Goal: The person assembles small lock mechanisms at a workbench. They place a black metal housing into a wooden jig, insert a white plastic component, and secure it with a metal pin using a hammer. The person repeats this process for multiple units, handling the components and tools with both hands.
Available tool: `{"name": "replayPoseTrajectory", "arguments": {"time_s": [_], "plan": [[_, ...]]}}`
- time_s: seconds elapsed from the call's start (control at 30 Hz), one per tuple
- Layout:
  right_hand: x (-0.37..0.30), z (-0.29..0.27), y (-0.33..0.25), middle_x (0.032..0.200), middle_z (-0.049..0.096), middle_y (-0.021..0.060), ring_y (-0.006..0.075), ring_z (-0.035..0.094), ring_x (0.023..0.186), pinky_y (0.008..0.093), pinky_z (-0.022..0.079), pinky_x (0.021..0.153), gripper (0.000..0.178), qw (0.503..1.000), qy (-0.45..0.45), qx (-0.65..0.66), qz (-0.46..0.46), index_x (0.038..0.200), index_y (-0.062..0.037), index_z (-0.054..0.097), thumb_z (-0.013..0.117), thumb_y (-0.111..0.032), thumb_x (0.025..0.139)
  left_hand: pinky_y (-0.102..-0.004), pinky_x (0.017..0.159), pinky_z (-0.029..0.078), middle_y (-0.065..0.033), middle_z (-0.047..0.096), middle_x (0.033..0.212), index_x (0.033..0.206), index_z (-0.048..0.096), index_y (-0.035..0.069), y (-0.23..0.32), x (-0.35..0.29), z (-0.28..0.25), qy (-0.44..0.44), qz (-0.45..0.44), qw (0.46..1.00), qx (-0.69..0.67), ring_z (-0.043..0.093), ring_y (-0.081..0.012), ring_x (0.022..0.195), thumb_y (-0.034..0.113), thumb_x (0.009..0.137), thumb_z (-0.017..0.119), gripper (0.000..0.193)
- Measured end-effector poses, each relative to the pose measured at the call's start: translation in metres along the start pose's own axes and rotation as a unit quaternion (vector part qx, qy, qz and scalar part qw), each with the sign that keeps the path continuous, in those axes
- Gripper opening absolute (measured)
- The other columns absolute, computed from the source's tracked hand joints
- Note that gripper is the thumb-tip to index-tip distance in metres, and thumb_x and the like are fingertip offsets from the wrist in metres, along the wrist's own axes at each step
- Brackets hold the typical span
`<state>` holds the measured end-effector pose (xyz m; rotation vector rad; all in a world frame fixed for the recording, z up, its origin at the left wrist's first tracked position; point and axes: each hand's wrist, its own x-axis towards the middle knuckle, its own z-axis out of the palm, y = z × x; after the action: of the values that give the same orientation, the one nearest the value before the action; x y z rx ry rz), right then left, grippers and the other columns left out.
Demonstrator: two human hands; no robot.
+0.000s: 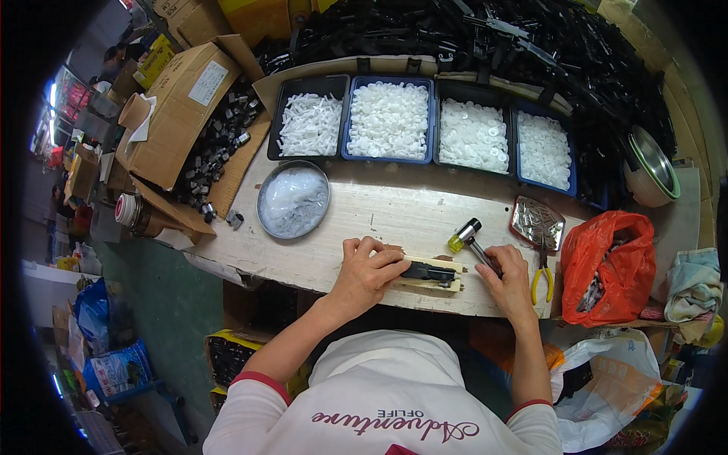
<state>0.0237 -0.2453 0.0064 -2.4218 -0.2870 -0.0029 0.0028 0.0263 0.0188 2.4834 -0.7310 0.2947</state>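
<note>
At the frame's centre, the left hand is pressing a black plastic part onto a pale wooden block, while the right hand is gripping a small hammer with a yellow-and-black head.

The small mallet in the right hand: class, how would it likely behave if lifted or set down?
The mallet probably feels head-heavy, its thick head topping a thin handle. Its rounded head might roll on the wooden bench. It looks rigid, not floppy.

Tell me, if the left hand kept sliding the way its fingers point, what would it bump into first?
Probably the small hammer. The left hand points right along the black part on the wooden block; the right hand holds the hammer there.
</note>
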Motion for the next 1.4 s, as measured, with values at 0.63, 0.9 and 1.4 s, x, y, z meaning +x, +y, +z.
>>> {"name": "replayPoseTrajectory", "arguments": {"time_s": [0.63, 0.9, 1.4], "plan": [[0.001, 0.011, 0.001, 0.091, 0.052, 0.0091, 0.0259, 0.048, 0.089, 0.0365, 0.033, 0.074, 0.025, 0.994, 0.016, -0.103, -0.037, 0.098, -0.0042, 0.056, 0.061, -0.011, 0.075, -0.0351, 0.078, 0.028, 0.0018, 0.06, 0.1, 0.093, 0.064, 0.012, -0.005, -0.006, -0.002, -0.005, 0.027, 1.0, 0.013, 0.047, -0.0182, 0.081, 0.005, 0.065, 0.068, 0.028], [0.002, 0.013, 0.002, 0.091, 0.052, 0.009, 0.0259, 0.048, 0.089, 0.0368, 0.033, 0.074, 0.025, 0.993, 0.021, -0.111, -0.042, 0.099, -0.0042, 0.055, 0.061, -0.01, 0.075, -0.0351, 0.078, 0.028, 0.0027, 0.06, 0.098, 0.093, 0.064, 0.013, -0.008, -0.007, -0.002, 0.009, 0.022, 0.999, -0.024, 0.047, -0.018, 0.081, 0.006, 0.064, 0.069, 0.03], [0.002, 0.015, 0.0, 0.09, 0.052, 0.0097, 0.0266, 0.048, 0.088, 0.0364, 0.034, 0.073, 0.024, 0.991, 0.028, -0.123, -0.047, 0.098, -0.0038, 0.055, 0.06, -0.009, 0.076, -0.0359, 0.077, 0.029, 0.0016, 0.061, 0.099, 0.096, 0.064, 0.013, -0.004, -0.005, -0.004, 0.003, 0.042, 0.999, -0.007, 0.048, -0.0179, 0.081, 0.01, 0.065, 0.072, 0.032]]}}
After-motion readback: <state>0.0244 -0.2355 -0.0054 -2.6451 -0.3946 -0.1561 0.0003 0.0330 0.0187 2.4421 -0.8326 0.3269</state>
